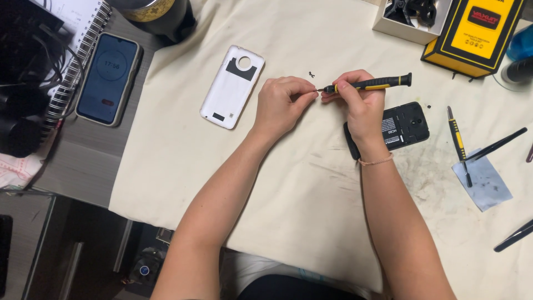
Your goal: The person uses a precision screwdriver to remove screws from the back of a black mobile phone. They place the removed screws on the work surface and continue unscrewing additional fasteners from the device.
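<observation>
Here, seen from above, a person's two bare hands meet near the centre of the frame over a cream cloth [288, 183] spread on a desk. The right hand [358, 103] grips a small black-and-yellow screwdriver [369, 84] by its handle, fingers wrapped closed around it, the tip pointing left. The left hand [283, 103] is pinched shut at that tip, thumb and fingertips pressed together as if on something tiny; whether a screw sits between them is too small to tell. Just right of the right wrist, partly hidden by it, lies a dark phone body [402, 125] with its back opened up. Its white back cover [232, 86] lies apart, up and to the left of the hands, inner side up. So the cover is plainly already off, and a few dark specks [311, 74] on the cloth just above the hands may be removed screws, which would suggest the disassembly is in its early-to-middle part, with the phone's interior yet to be worked on. At the right are a second screwdriver [458, 141], black tweezers [497, 144] and a pale blue cloth [482, 186]. A yellow-and-black tool box [474, 33] is cut off at the upper right. In the upper left a second phone [108, 78] with a lit screen lies beside a spiral notebook [78, 50].
</observation>
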